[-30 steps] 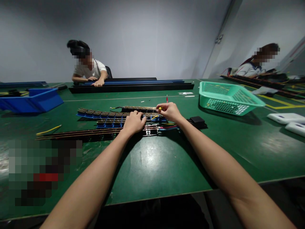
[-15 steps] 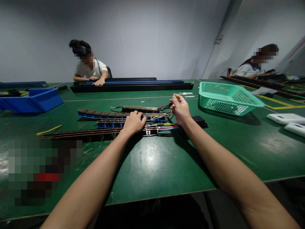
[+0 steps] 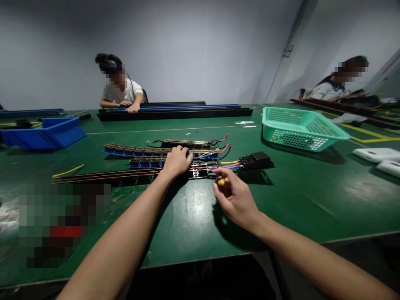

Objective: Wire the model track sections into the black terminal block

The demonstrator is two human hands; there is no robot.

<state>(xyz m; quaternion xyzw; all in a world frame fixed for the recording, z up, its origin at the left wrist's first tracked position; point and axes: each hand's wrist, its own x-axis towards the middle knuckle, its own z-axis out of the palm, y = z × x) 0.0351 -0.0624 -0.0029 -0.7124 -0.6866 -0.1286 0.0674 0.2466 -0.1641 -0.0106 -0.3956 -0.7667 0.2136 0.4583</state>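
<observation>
My left hand [image 3: 177, 160] lies over a group of long strips with brass-coloured rods, its fingers bent down over them and the fingertips hidden. Nearest me is a black strip [image 3: 109, 176]; behind it are blue-based strips [image 3: 131, 151]. My right hand [image 3: 239, 196] is closed around a small tool with a yellow and black handle [image 3: 221, 181], its dark end pointing away from me. The tool's kind is unclear. It is close to red and blue wires [image 3: 233, 166], which run from the black strip's right end to a black box [image 3: 256, 160].
A green perforated basket [image 3: 308, 139] stands at right, near white devices [image 3: 375, 154]. At left are a blue bin [image 3: 43, 137] and a loose yellow wire [image 3: 68, 171]. Across the table [image 3: 193, 225], a person in a white shirt [image 3: 121, 93] touches long black profiles [image 3: 175, 114]; another person sits far right.
My right hand has come down and towards me, from above the wires to beside the black strip's right end, with the yellow-handled tool still in it. My left hand stays on the strips.
</observation>
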